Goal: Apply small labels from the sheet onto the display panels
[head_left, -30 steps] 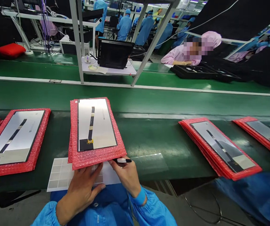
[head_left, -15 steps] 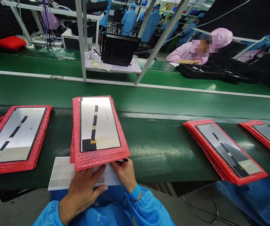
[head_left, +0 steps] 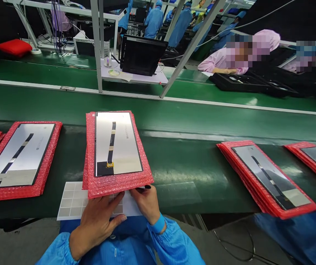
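Panel (head_left: pixel 124 141) lay face up on a stack of red sleeves (head_left: pixel 143 162), left of the middle of the frame, just beyond both hands. From the grip it was toward the top of the frame, its long axis running away from the person and its far end leaning slightly to the left. The dark strip (head_left: pixel 112 141) ran roughly along that axis, down to the yellow connector (head_left: pixel 110 165) near the lower left corner of the panel. The left hand (head_left: pixel 93 221) was below the lower left part of the stack, palm down, its fingers reaching up to the near edge of the sleeves and partly out of sight under it; the thumb stood apart, and nothing showed between it and the fingers. The right hand (head_left: pixel 149 208) was at the lower right corner of the stack, closed around a tool whose black tip (head_left: pixel 147 187) showed above the fingers, the rest being hidden. Whether its fingertips also pinched the sleeve edge could not be told. Neither hand visibly touched the panel, as a margin of red sleeve lay between; the right one appeared slightly nearer, just below the panel's lower right corner, while the left faced the middle and left of the short near side. A gridded sheet (head_left: pixel 71 200) lay lower on the green surface (head_left: pixel 182 158), partly under the sleeves and hands.
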Tool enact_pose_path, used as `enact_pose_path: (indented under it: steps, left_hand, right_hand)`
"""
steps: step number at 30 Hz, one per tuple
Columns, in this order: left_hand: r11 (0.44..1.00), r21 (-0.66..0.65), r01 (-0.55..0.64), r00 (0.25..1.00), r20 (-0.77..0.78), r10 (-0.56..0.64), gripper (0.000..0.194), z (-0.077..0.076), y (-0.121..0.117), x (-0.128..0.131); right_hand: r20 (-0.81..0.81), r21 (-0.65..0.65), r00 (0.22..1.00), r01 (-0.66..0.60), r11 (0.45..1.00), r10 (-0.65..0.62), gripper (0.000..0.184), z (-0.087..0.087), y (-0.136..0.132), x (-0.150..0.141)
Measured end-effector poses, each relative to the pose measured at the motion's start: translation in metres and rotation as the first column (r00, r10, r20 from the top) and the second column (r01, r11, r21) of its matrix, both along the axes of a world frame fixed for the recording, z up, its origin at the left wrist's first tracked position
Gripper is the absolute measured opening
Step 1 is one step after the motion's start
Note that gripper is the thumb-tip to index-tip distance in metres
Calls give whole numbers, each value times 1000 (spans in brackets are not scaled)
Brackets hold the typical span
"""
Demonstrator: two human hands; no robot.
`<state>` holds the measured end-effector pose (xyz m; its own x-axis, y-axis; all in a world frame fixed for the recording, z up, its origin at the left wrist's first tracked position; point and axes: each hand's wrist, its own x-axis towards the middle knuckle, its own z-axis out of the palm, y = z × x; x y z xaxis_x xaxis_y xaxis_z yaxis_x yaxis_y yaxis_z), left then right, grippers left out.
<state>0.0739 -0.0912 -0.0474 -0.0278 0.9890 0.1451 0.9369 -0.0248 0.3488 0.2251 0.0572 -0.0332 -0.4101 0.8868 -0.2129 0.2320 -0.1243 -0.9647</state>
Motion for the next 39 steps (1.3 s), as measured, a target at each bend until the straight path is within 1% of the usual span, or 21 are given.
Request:
enact_pose_path:
  steps: [6,8,9,11,13,15,16,18,20,21,23,24,26,27,28,29,31,33,35,37,39]
  left_hand:
    - [1000,7,-8,1000,11,8,61,1,0,0]
    - [1000,6,-7,1000,15,7,61,2,0,1]
    - [1000,4,-9,1000,18,9,62,3,0,1]
    - [1000,0,-13,999,29,13,61,4,0,1]
    - [1000,-16,-9,998,56,10,56,4,1,1]
    - [999,-39,-4,996,88,7,48,3,2,2]
    - [999,-38,-3,995,101,7,45,3,3,2]
    - [1000,27,-8,992,124,5,40,3,2,2]
    - [982,184,-28,986,165,-3,31,6,-2,0]
    - [958,286,-31,982,188,-25,25,11,-6,-3]
    - [887,461,3,971,211,-113,21,26,-15,-12]
    - [844,535,45,965,196,-176,22,37,-18,-18]
    - [778,614,133,954,135,-269,22,61,-21,-37]
    - [739,656,157,954,93,-286,23,73,-18,-48]
    - [719,672,175,956,58,-286,24,84,-12,-59]
    - [719,668,193,958,29,-285,27,92,-3,-70]
    - [708,669,224,953,2,-303,33,101,22,-91]
    - [677,681,280,928,-12,-372,36,100,47,-107]
    - [653,686,321,895,5,-446,37,93,67,-116]
    - [644,689,334,869,38,-493,39,83,78,-119]
    - [635,702,323,858,66,-510,41,74,81,-120]
  right_hand:
    - [-23,19,1000,1,1000,-1,34,-6,-2,2]
    - [-33,76,999,7,997,-4,32,-7,-4,3]
    - [-36,140,999,4,990,1,29,-6,-5,4]
    - [-46,326,998,-34,945,51,19,0,-9,5]
    - [-55,497,987,-106,861,153,8,9,-12,8]
    - [-67,580,969,-158,799,239,7,23,-14,12]
    - [-74,586,962,-171,792,263,8,30,-14,14]
    - [-98,561,953,-185,807,287,8,45,-12,20]
    - [-125,526,950,-182,831,287,9,58,-8,27]
    - [-138,514,952,-168,841,275,9,65,-5,30]
    - [-169,488,962,-108,866,215,9,77,2,33]
    - [-183,464,967,-72,883,175,9,82,7,32]
    - [-198,409,974,-19,912,108,10,93,17,27]
    - [-193,386,977,-6,923,87,11,98,22,22]
    - [-181,370,980,-7,929,80,12,102,27,16]
    - [-168,362,982,-16,932,82,13,105,33,9]
    - [-143,353,985,-42,935,98,14,108,41,-6]
    - [-134,338,983,-71,938,122,15,109,48,-20]
    - [-136,320,981,-92,943,142,16,108,53,-32]
    - [-134,300,979,-109,948,155,17,107,57,-40]
    - [-127,282,978,-124,951,165,17,106,59,-45]
